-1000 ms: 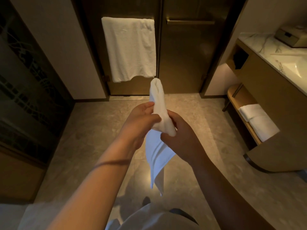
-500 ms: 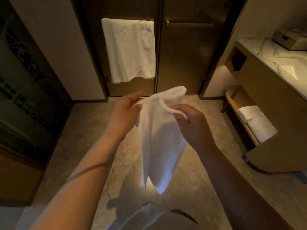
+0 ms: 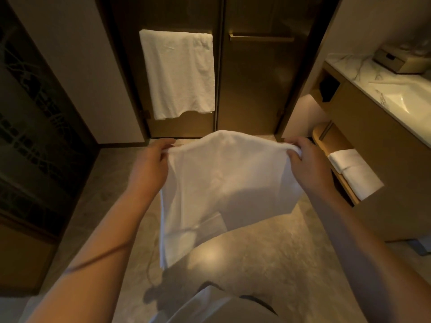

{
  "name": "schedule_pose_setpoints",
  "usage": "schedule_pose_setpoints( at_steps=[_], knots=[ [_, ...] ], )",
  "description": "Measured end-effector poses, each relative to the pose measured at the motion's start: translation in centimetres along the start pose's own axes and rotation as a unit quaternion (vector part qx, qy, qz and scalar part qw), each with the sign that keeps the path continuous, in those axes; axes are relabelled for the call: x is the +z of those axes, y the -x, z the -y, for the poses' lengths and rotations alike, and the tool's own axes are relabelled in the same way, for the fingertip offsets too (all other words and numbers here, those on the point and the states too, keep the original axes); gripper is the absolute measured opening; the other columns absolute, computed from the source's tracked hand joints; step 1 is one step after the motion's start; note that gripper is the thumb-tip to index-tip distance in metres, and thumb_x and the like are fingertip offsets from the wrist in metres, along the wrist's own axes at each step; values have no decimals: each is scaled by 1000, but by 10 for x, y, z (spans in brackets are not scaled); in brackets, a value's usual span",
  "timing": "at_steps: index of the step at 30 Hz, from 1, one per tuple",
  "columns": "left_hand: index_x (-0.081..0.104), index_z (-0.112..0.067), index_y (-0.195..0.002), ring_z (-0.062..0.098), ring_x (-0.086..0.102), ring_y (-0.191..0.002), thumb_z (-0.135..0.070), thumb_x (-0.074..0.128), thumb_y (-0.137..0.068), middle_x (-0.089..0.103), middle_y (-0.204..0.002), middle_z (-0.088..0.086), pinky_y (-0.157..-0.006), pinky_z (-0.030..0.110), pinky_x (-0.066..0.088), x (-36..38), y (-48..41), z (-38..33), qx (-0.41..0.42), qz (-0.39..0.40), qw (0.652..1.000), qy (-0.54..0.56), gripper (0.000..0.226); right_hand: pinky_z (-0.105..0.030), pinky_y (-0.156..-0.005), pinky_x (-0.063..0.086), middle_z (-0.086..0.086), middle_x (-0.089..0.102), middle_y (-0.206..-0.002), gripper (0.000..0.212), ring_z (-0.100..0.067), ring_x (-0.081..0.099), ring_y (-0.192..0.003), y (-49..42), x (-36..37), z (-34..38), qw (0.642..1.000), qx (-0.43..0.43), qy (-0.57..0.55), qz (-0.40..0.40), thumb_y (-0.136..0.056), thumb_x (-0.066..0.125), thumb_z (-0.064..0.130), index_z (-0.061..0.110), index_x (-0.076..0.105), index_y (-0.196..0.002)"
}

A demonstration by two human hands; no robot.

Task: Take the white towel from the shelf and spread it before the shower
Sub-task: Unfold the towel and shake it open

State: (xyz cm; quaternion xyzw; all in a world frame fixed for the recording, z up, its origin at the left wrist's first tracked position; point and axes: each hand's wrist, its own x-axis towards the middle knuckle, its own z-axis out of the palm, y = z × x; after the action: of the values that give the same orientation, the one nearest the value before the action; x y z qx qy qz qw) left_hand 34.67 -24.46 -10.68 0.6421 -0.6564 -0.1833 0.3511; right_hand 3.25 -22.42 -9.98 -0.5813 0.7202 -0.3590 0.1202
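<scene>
The white towel [image 3: 224,183] is up in mid-air, pulled wide along its top edge, plain and soft, lower half sagging in loose folds, hanging in front of the shower doors [image 3: 256,89], not yet laid down.

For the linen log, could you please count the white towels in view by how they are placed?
Spread white cloth towel, held: 1
Hanging white cloth towel: 1
Folded white cloth towels on wooden shelf: 2
Total: 4
</scene>
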Motion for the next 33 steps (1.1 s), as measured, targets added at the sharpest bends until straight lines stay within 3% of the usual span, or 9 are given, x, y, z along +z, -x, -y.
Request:
schedule_pose_setpoints(
  at_steps=[10, 16, 19, 23, 27, 33],
  knots=[
    [56, -17, -123, 30, 57, -107, -9, 46, -95, 63, -118, 13, -84, 35, 43, -18, -10, 25, 5, -34, 998, -58, 31, -32, -78, 43, -9, 65, -113, 24, -27, 58, -102, -18, -36, -50, 998, 2, 58, -33, -97, 53, 22, 14, 61, -118],
    [58, -20, -118, 28, 56, -106, -9, 44, -95, 62, -117, 10, -81, 33, 42, -23, -17, 25, -11, -44, 998, -52, 29, -43, -80, 51, -11, 67, -108, 25, -30, 60, -98, -18, -54, -56, 997, -2, 75, -9, -95, 57, 25, 12, 64, -115],
    [60, -23, -114, 21, 56, -98, -10, 45, -95, 62, -112, 4, -78, 32, 42, -19, -17, 15, 2, -45, 998, -49, 28, -36, -75, 48, -2, 66, -103, 22, -24, 59, -97, -18, -55, -47, 1000, 9, 6, -4, -91, 60, 27, 17, 68, -109],
    [62, -26, -98, -2, 45, -81, -8, 47, -92, 52, -105, -6, -70, 14, 33, 0, -12, -19, 35, -31, 999, 13, 25, -24, -66, 41, 6, 67, -94, 16, -12, 60, -89, -16, -37, -13, 999, -7, -44, 14, -86, 66, 30, 24, 69, -101],
    [64, -24, -87, -4, 46, -85, -3, 47, -92, 50, -104, -5, -73, 5, 32, 26, 0, -48, 61, 13, 995, 76, 27, -18, -57, 40, 13, 63, -88, 14, -2, 57, -79, -9, -8, 22, 995, -1, -96, 12, -82, 71, 34, 30, 64, -92],
    [67, -26, -87, -17, 47, -87, 0, 48, -89, 50, -93, -16, -75, -3, 30, 55, 14, -71, 71, 43, 986, 144, 32, -27, -60, 51, 13, 61, -80, 14, -4, 58, -72, -6, 27, 50, 985, 26, -166, 43, -77, 75, 32, 30, 61, -80]
  ],
)
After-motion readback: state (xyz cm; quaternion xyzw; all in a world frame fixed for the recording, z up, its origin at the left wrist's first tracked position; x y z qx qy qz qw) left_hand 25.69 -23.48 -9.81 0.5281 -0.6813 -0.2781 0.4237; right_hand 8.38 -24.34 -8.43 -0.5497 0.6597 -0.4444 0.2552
